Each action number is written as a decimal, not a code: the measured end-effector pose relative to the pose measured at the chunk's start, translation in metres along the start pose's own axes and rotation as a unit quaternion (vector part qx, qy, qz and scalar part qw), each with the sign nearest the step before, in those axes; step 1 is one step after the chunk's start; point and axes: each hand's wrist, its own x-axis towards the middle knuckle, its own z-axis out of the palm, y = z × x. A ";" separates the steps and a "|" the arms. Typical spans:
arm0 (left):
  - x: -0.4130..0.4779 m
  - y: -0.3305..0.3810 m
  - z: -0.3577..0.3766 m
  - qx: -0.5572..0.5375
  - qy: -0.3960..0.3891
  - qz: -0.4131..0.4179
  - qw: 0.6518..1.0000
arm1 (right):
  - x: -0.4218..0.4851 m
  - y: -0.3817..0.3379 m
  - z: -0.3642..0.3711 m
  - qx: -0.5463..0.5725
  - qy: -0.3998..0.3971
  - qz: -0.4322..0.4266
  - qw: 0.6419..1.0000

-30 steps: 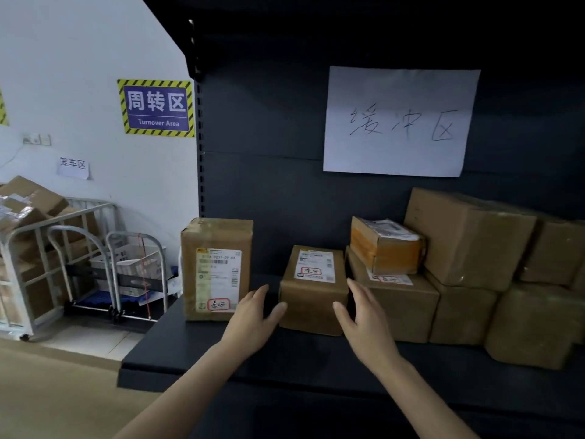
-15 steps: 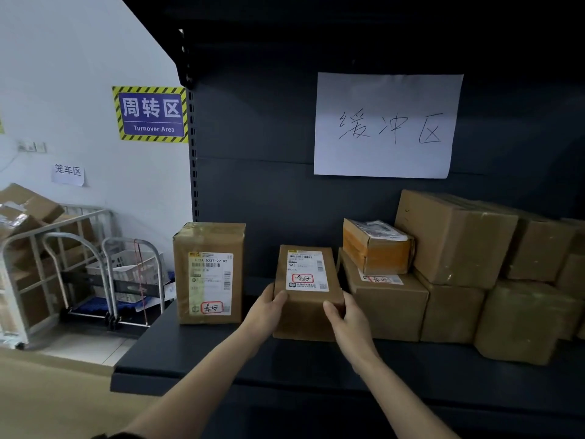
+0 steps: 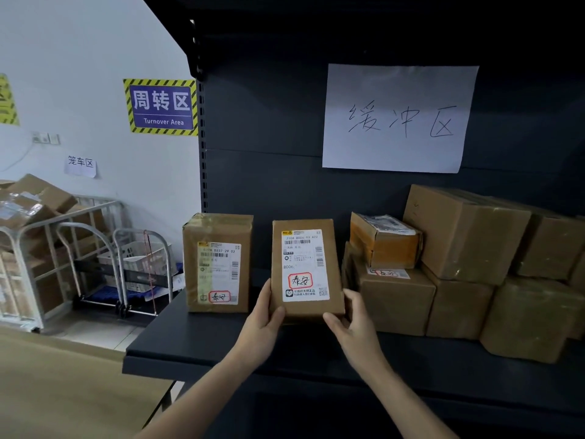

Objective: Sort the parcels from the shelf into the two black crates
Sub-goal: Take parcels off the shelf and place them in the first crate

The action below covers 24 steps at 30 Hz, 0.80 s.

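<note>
Parcel [image 3: 306, 270] is standing upright, label [image 3: 304, 248] facing the camera, at the shelf [image 3: 196, 340] front, between a taller box [image 3: 218, 264] and a stack [image 3: 443, 280]. Left hand [image 3: 259, 331] is gripping its lower left corner; right hand [image 3: 354, 331] is gripping its lower right corner, thumbs [image 3: 280, 312] lying on the front face.

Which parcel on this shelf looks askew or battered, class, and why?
The small orange-taped parcel sits skewed atop a larger box, its top label wrinkled. The held parcel, between left hand and right hand, and the upright parcel beside it look neat.
</note>
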 end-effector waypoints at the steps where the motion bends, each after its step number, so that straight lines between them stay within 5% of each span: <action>1: 0.001 -0.002 0.000 0.014 -0.001 0.011 1.000 | 0.000 0.002 0.001 -0.002 0.004 0.001 1.000; 16: 0.014 -0.022 -0.018 0.353 0.029 0.017 0.935 | 0.026 0.011 0.021 -0.196 -0.008 0.038 0.980; 20: 0.011 -0.023 -0.025 0.513 0.011 0.036 0.857 | 0.026 0.018 0.023 -0.243 -0.037 0.048 0.968; 24: 0.011 -0.027 -0.035 0.621 0.038 0.137 0.771 | 0.027 0.021 0.025 -0.267 -0.044 0.039 0.962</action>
